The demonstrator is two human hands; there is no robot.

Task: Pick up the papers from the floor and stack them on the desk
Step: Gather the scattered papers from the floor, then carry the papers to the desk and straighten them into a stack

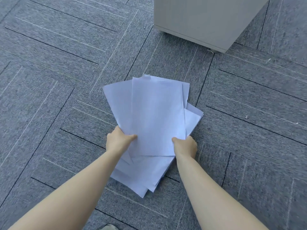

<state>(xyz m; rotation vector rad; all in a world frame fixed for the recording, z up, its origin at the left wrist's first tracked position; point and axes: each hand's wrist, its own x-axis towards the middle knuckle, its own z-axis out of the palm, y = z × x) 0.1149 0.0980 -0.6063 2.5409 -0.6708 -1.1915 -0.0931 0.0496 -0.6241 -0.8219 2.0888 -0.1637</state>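
Your forearms are reaching down over the grey carpet (58,72), and your left hand (118,140) and right hand (185,145) are each pinching a side of the fanned white papers (156,117) — thumbs on top, fingers hidden beneath. You're in the gathering step; the sheets are lying splayed and uneven, low over the floor. Next you're squaring them and lifting to the desk, which isn't showing — only a grey pedestal cabinet (199,19) beyond.
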